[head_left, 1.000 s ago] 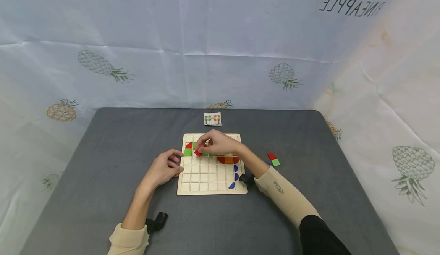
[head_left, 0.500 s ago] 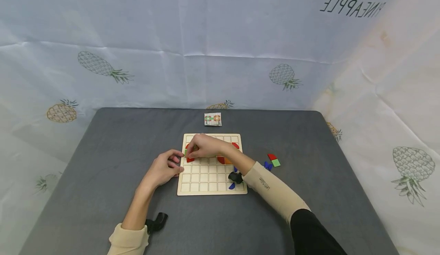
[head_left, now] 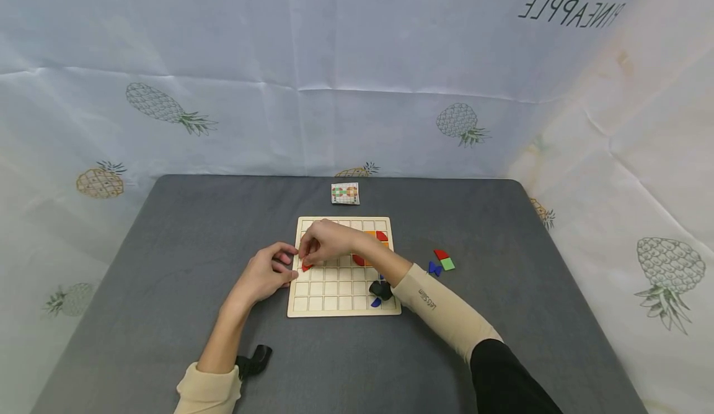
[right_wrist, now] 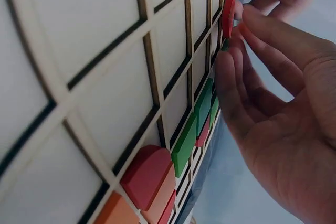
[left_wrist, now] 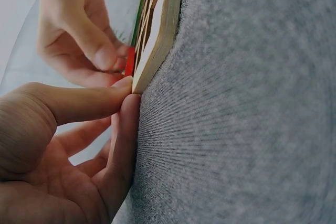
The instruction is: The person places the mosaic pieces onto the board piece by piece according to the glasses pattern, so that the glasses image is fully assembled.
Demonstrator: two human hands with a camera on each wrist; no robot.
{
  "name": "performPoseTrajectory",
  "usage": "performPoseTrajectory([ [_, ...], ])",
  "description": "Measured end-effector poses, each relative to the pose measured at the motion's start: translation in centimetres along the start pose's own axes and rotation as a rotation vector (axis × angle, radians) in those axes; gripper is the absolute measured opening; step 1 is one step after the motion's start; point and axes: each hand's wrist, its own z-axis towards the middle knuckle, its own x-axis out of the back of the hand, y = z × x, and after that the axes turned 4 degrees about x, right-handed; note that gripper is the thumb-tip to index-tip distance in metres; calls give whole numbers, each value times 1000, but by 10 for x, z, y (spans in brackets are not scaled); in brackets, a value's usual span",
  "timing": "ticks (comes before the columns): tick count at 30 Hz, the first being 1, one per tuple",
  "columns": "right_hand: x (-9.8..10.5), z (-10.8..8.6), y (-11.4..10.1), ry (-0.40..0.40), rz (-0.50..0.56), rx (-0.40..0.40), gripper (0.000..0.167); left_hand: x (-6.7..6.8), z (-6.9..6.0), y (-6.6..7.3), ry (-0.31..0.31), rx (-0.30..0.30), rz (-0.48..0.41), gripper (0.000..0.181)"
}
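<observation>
A light wooden grid board [head_left: 334,305] lies on the table. My left hand [head_left: 263,274] pinches its left edge [left_wrist: 152,64] between thumb and finger, as the left wrist view shows. Over the left part of the board, my right hand [head_left: 329,240] holds a small red tile [right_wrist: 228,14] at its fingertips. The tile stands tilted at the board's left side, close to the left thumb; its full outline is hidden. Green tiles [right_wrist: 184,142], a rounded red tile [right_wrist: 148,177] and an orange tile [right_wrist: 118,211] sit in the grid. My right hand and forearm cover several cells.
Right of the board lie loose red [head_left: 441,255], green [head_left: 448,264] and blue tiles [head_left: 434,269]. A small pattern card [head_left: 345,194] is behind the board. A blue tile [head_left: 376,302] shows near the board's front right, beside the black wrist camera [head_left: 381,290].
My right hand has moved left across the board with the red tile, then slightly nearer the left hand. The left hand keeps its place on the board's edge.
</observation>
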Motion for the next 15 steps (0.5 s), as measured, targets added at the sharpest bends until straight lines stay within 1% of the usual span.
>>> performPoseTrajectory([
  [4, -3, 0, 0, -12, -50, -17, 18, 0, -1, 0, 5, -4, -1, 43],
  [6, -3, 0, 0, -17, -73, -14, 19, 0, -2, 0, 6, -8, 0, 43],
  [15, -2, -2, 3, -3, -119, 60, 18, -1, -1, -2, 6, -9, 3, 44],
])
